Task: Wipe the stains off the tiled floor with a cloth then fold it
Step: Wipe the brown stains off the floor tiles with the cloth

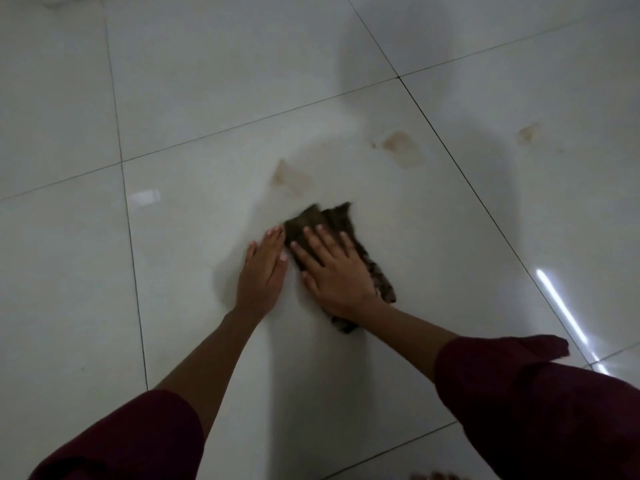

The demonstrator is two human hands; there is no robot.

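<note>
No container shows anywhere in the view; everything lies on the glossy white tiled floor (194, 98) with its thin dark grout lines. The dark brown patterned cloth (313, 220) lies flat on the floor near the middle of the view, stretched from about 11 o'clock to 5 o'clock under the right hand (334, 268). That hand presses palm-down on it, its fingers (313, 242) spread wide and flat, gripping nothing. The left hand (261, 271) lies flat on the bare tile at the cloth's 9 o'clock side, fingers straight and close together, the fingertips just beside the cloth's edge; whether they touch it cannot be told. The cloth's far end is blurred, its near end mottled. 3 pale brown stains mark the floor: the nearest stain (289, 176) at the cloth's 11 o'clock, a second stain (401, 147) at 1 o'clock, a third stain (526, 133) farther toward 2 o'clock. Dark maroon sleeves (519, 393) cover both upper forearms.
</note>
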